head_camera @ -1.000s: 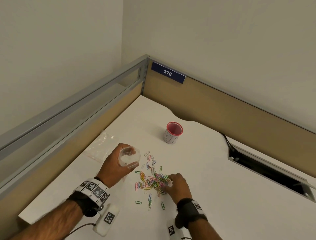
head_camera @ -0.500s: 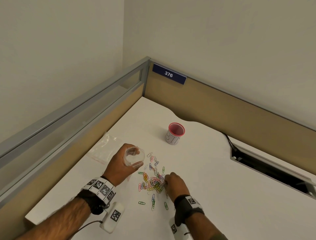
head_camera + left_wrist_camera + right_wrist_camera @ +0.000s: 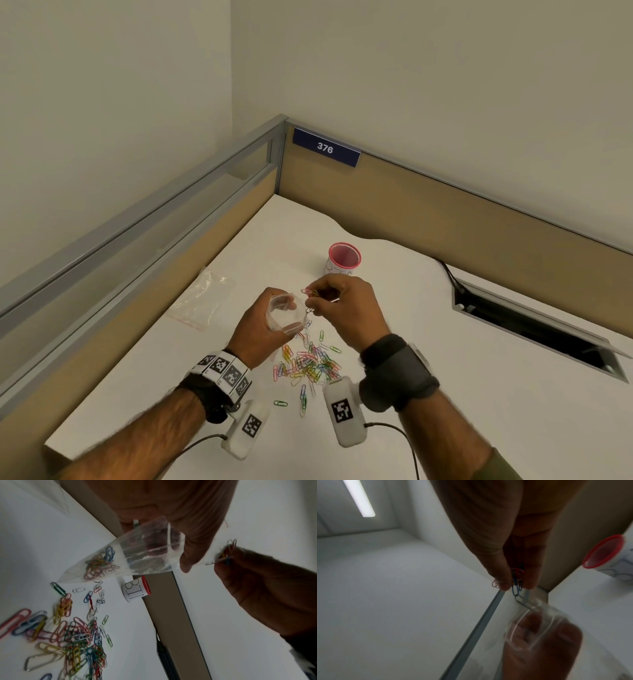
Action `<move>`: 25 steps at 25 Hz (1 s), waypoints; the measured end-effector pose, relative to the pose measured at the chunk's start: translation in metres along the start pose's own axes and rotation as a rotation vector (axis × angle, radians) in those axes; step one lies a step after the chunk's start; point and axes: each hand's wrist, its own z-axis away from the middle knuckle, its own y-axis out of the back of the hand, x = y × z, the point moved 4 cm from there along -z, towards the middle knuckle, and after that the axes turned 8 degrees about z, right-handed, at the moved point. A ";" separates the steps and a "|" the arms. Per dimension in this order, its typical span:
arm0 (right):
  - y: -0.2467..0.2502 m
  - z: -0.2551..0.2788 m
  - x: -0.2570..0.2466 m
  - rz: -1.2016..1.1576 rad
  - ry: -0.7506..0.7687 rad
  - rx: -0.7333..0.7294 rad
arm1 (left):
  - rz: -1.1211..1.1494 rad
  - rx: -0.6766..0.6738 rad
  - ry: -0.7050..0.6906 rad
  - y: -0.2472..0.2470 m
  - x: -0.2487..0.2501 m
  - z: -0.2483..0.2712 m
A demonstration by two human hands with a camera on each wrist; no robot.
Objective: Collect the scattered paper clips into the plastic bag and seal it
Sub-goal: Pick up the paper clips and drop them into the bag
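Paper clips (image 3: 99, 563) inside bag (image 3: 137, 555) show only wristward.

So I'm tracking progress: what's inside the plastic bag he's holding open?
A small tangle of coloured paper clips lies at the bottom of the plastic bag. The left hand covers part of it, so their number can't be told.

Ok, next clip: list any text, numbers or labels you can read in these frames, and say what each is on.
"376": white digits on the blue plate fixed to the partition at the desk corner.
"BIN": handwritten on the white side of the red-rimmed cup, best read in the left wrist view; only partly visible in the head view.
Square black-and-white markers on the wrist cameras and left wristband: patterns only, no words.
No print visible on the bag.
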 end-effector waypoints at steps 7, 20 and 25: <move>-0.033 -0.004 -0.016 0.333 0.110 -0.151 | -0.025 -0.016 0.002 -0.015 0.006 -0.005; -0.056 0.031 0.174 0.505 -0.424 -0.301 | 0.102 0.031 -0.015 0.022 0.008 0.004; -0.102 0.043 0.173 0.629 -0.292 -0.440 | 0.129 0.057 0.002 0.037 0.002 0.004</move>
